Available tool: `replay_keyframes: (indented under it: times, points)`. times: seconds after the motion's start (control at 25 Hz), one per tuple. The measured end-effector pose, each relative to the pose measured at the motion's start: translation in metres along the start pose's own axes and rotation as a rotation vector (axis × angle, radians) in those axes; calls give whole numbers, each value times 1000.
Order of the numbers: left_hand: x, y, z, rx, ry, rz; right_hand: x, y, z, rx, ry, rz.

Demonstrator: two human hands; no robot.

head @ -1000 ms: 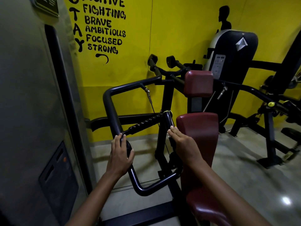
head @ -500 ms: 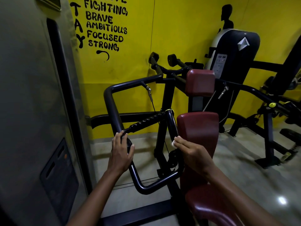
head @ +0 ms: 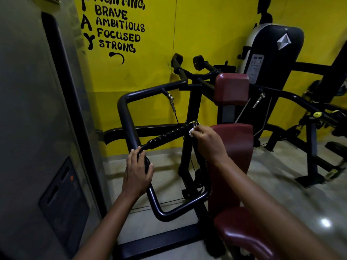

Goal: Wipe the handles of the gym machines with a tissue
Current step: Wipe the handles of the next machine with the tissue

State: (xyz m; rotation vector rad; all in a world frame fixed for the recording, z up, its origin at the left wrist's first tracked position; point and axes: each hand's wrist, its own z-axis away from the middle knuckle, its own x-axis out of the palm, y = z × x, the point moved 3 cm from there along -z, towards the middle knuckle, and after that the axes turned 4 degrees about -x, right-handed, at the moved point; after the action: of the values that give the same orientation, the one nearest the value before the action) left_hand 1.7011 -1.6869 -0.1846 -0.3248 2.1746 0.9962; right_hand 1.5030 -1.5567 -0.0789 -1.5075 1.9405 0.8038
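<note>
A black ribbed handle (head: 167, 136) runs across the bent black arm (head: 127, 117) of a gym machine in front of me. My left hand (head: 138, 170) grips the arm just below the handle's lower left end. My right hand (head: 206, 141) pinches a small white tissue (head: 191, 131) against the handle's upper right end, near a yellow ring (head: 194, 122). Most of the tissue is hidden under my fingers.
The machine's maroon back pad (head: 231, 145), head pad (head: 231, 90) and seat (head: 242, 233) stand right of the arm. A grey weight-stack housing (head: 37, 128) fills the left. More black machines (head: 272, 59) stand at the back right by the yellow wall (head: 206, 34).
My right hand has moved up the vertical bar with the tissue to the top end of the ribbed handle. My left hand has kept its grip on the arm.
</note>
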Motion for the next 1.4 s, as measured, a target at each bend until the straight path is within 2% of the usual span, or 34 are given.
replay_keyframes:
  times: [0.44,0.6,0.68,0.84,0.92,1.04,1.2,1.4]
  points:
    - [2,1,-1,-2,-9,15,-21,-17,63,-68,42,34]
    - [1,2,0,3,-14,-1,-33,-15,73,-94,51,-124]
    - [1,3,1,-1,-8,0,-36,1,65,82,71,-327]
    - [2,1,0,-2,5,-3,-33,26,19,614,217,-578]
    - [3,-1,-1,10,17,-12,-18,27,-4,738,171,-641]
    - [3,-1,0,10,17,-12,1,31,-17,811,75,-640]
    - [3,-1,0,-7,9,5,0,37,-4,727,-5,-630]
    - [3,0,-1,-1,18,8,-10,42,12,668,-322,-631]
